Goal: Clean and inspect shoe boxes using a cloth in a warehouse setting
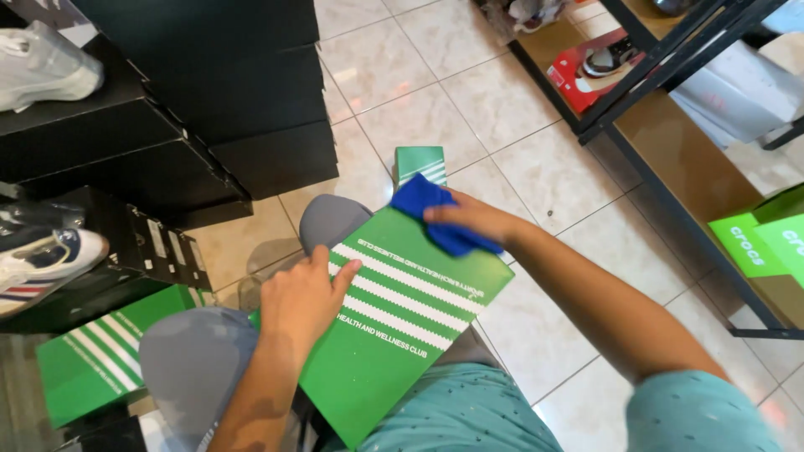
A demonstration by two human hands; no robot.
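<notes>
Over pale floor tiles [435, 100], a green box [394, 335] rests on the lap — left hand [301, 297] flat on its lid, right hand [469, 219] clutching a blue cloth [431, 213] at its far corner.

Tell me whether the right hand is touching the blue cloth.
Touching. The head view shows the right hand pressed flat on the blue cloth, fingers overlapping it atop the green box.

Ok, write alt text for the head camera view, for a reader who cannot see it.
A seated person steadies a green striped shoebox on their lap with the left hand while the right hand presses a blue cloth against its lid. Black boxes and sneakers stand to the left on a tiled floor.
</notes>
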